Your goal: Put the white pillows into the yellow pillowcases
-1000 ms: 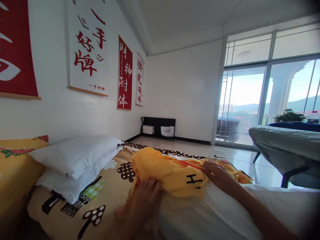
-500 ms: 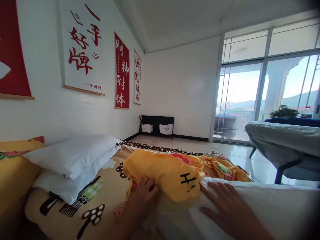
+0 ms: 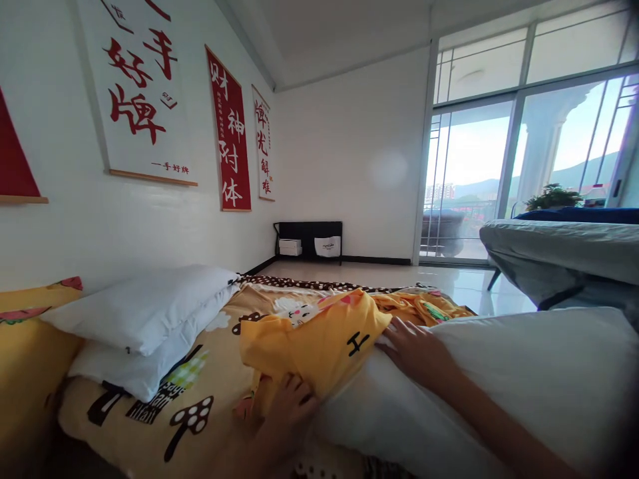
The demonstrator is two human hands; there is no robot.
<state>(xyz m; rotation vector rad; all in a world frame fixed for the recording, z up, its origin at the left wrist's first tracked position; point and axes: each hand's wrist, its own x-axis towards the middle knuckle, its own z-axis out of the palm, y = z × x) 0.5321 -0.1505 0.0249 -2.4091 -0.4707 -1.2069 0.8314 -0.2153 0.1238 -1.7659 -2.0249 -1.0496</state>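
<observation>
The grip of the left hand [image 3: 289, 406] is clenched on the near edge of the yellow case [image 3: 319, 339], fingers curled into the cloth at the near left of the pillow [image 3: 499, 379]. The right hand [image 3: 417, 349] lies flat and released on the pillow's top, fingertips touching the case's open hem near the black mark.

The pillow lies on the bed [image 3: 200, 406] with its long axis running from near right to far left, its far-left end tucked into the case. So the case sits to the far left of both hands, and its mouth faces near right, along the pillow. The left hand is nearer the lower hem, the right nearer the upper.

Two white pillows [image 3: 144, 313] are stacked at the left by the wall.
</observation>
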